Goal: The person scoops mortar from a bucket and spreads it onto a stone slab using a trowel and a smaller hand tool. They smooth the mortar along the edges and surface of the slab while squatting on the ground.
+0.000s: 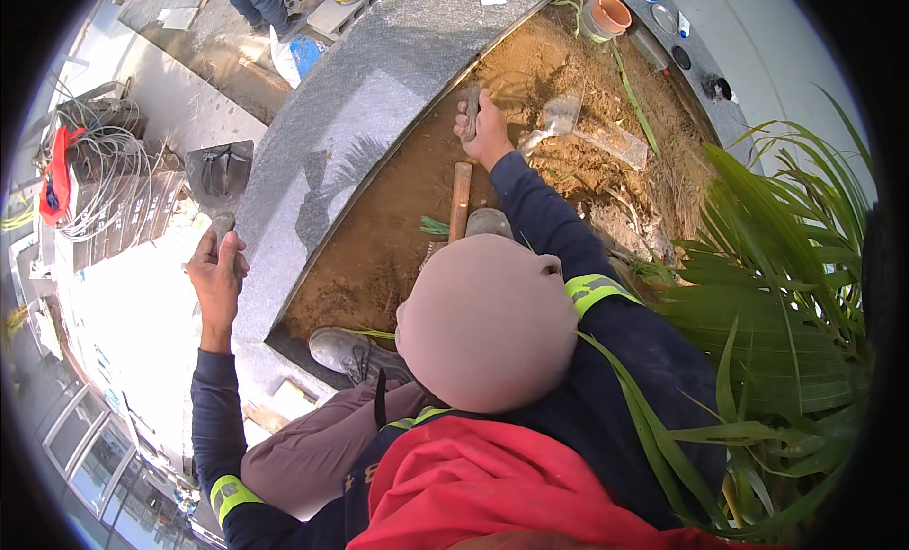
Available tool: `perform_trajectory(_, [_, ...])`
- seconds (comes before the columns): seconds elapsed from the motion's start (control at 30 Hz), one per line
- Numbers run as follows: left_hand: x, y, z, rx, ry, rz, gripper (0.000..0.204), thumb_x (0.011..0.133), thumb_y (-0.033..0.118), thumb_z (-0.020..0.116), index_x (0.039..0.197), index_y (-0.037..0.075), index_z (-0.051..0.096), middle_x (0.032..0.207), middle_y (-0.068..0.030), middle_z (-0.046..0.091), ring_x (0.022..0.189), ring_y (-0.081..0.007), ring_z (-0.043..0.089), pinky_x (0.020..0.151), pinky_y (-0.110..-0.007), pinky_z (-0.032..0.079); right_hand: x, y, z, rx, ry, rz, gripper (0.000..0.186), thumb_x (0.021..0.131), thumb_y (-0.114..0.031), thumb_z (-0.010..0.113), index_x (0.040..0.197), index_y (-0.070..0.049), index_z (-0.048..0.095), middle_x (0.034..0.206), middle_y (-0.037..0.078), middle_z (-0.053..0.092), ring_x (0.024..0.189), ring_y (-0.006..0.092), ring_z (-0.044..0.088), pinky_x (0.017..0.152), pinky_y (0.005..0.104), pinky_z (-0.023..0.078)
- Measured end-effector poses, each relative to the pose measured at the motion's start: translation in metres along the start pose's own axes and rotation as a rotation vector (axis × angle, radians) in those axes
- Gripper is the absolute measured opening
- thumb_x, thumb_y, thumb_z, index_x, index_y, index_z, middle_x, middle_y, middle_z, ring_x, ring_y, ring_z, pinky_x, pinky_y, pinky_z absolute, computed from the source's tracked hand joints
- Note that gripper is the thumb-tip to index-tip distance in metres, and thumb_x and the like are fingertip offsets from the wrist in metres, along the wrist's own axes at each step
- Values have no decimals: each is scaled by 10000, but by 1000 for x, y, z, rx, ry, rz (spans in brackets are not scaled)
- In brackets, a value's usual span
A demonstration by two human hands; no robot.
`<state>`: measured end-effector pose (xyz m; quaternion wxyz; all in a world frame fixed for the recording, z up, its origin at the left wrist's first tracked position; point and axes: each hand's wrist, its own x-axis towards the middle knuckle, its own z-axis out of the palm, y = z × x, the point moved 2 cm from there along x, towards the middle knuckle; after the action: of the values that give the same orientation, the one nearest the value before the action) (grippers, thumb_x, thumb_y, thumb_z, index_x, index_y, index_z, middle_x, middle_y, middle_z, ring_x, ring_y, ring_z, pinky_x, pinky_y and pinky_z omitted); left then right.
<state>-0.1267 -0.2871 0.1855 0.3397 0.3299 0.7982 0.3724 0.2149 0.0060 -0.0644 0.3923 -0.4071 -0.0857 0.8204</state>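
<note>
My left hand (218, 271) is closed around the grey handle of a trowel (220, 171), whose dark, squarish blade is out ahead of the fingers beside the stone slab (355, 124). Over the brown soil (379, 228), beyond the slab's edge, my right hand (486, 133) grips an elongated grey piece (472, 113); its exact kind does not show. Nearer me, a tool with a wooden handle (460, 200) lies in the soil, its lower end partly hidden by a rounded beige shape (488, 323). A grey shoe (341, 351) rests at the soil's near-left edge.
Green palm leaves (776, 285) crowd the right side. An orange-brown pot (606, 18) stands at the far end of the soil. On the left are tangled grey cables (123, 162) over dark blocks, and a red cloth (59, 176). Another person's legs (256, 1) show at the far left.
</note>
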Motion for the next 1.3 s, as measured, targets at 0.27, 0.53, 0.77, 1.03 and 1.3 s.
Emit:
perform_trajectory(0.27, [0,4,-8,32,50,26,291,1032,247,629,1047,-42,661,700,-7,603,551,-38,502,487,-211,378,30,-143,-6,-620,342,-521,394,1051,-407,505,1113,-43,642,883,88,660,743,204,644,623,382,511])
perform_trajectory(0.53, [4,2,-11,-25,98,58,311,1026,287,643,997,-21,675,667,-1,589,525,-30,466,475,-206,347,-20,-232,38,-1841,154,-564,457,962,-393,651,1213,-16,715,938,162,742,765,189,692,711,343,555])
perform_trajectory(0.77, [-2,-13,-18,-7,84,-4,356,1024,286,645,1079,-66,655,693,-2,599,529,-25,472,466,-197,360,17,-290,4,-1700,1,-493,438,966,-390,682,1190,-18,739,963,78,754,801,139,656,677,324,550])
perform_trajectory(1.03, [-7,-19,-18,28,76,-79,403,1025,277,641,1152,-106,629,746,-15,619,558,-31,499,463,-193,381,50,-272,-11,-1765,-192,-573,471,949,-424,701,1202,-28,737,985,95,749,840,156,677,723,321,555])
perform_trajectory(1.3, [4,-7,-7,41,20,-77,416,1024,278,641,1178,-108,626,768,-17,627,570,-35,503,483,-204,396,1,-200,30,-2046,-332,-488,496,946,-472,687,1207,-53,738,1177,153,737,1072,267,697,935,395,533])
